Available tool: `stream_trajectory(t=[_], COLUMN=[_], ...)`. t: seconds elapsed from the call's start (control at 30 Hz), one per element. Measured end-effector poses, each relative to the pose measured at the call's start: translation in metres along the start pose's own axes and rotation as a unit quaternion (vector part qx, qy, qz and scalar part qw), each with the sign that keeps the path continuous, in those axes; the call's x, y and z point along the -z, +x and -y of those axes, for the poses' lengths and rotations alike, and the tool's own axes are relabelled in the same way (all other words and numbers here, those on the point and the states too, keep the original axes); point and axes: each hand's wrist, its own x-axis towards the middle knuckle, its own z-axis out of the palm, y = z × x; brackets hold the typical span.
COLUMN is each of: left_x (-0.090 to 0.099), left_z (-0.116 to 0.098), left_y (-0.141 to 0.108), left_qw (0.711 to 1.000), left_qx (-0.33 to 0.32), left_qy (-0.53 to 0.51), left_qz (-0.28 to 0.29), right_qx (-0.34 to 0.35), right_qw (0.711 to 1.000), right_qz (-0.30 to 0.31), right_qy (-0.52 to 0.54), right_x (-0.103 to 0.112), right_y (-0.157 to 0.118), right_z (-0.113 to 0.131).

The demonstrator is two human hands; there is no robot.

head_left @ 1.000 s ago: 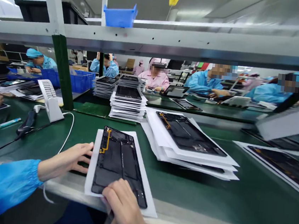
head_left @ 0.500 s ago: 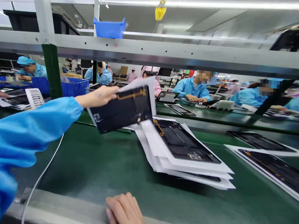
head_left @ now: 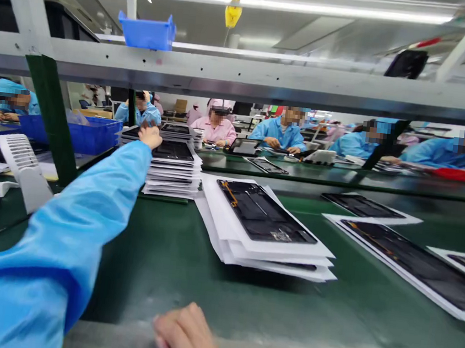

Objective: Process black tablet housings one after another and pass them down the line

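We note a tall stack (head_left: 172, 181) of dark panels interleaved with white sheets at the far side of the green bench (head_left: 142, 281), left of centre; further stacks stand behind and beside it. Our left hand (head_left: 150, 135), arm outstretched, is at the stacks' upper left; its fingertips are hidden or blurred, so we cannot tell whether it grips a panel or merely touches one. Our right hand (head_left: 188, 338) lies well apart from it at the near edge, fingers curled; we cannot tell whether anything is inside them. Progress, as judged from the layout: many panels are already in the squared stacks, while the near pile (head_left: 225, 245) is looser, its sheets askew, with a panel with an orange strip (head_left: 265, 213) face up on top. To its right we record three more panels on sheets, not stacked: a rear panel (head_left: 362, 205), a long front panel (head_left: 410, 259) and one partly cut off at the frame edge. Whether these count as finished or left over we cannot establish. Further out: a white slotted device (head_left: 24, 174) at left, a blue bin (head_left: 89, 134) behind the post, and co-workers seated opposite.
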Motion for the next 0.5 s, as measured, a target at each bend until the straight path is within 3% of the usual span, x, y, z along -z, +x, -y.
stream_trajectory(t=[0.07,0.13,0.2,0.27,0.33,0.4,0.5], left_x=[-0.011,-0.022,-0.035,-0.049,-0.064,-0.079,-0.101], left_z=[-0.001,-0.006,-0.016,-0.031,-0.051,-0.073,-0.102], left_y=[-0.008,-0.025,-0.054,-0.092,-0.130,-0.159,-0.175], left_qw=[0.999,0.993,0.976,0.937,0.892,0.857,0.840], left_qx=[-0.027,-0.096,-0.204,-0.327,-0.424,-0.484,-0.516], left_qy=[0.037,0.061,0.071,0.076,0.084,0.098,0.120], left_qz=[-0.030,-0.029,0.019,0.092,0.136,0.144,0.118], right_qx=[0.001,-0.021,-0.072,-0.093,-0.098,-0.100,-0.098], right_qw=[1.000,0.996,0.988,0.986,0.982,0.977,0.971], right_qz=[-0.009,-0.006,-0.005,0.049,0.114,0.159,0.198], right_qy=[-0.022,-0.081,-0.133,-0.131,-0.113,-0.100,-0.092], right_x=[0.037,0.080,0.118,0.143,0.154,0.155,0.151], right_y=[0.013,0.032,0.051,0.067,0.077,0.083,0.086], right_z=[-0.022,-0.057,-0.097,-0.132,-0.156,-0.167,-0.168])
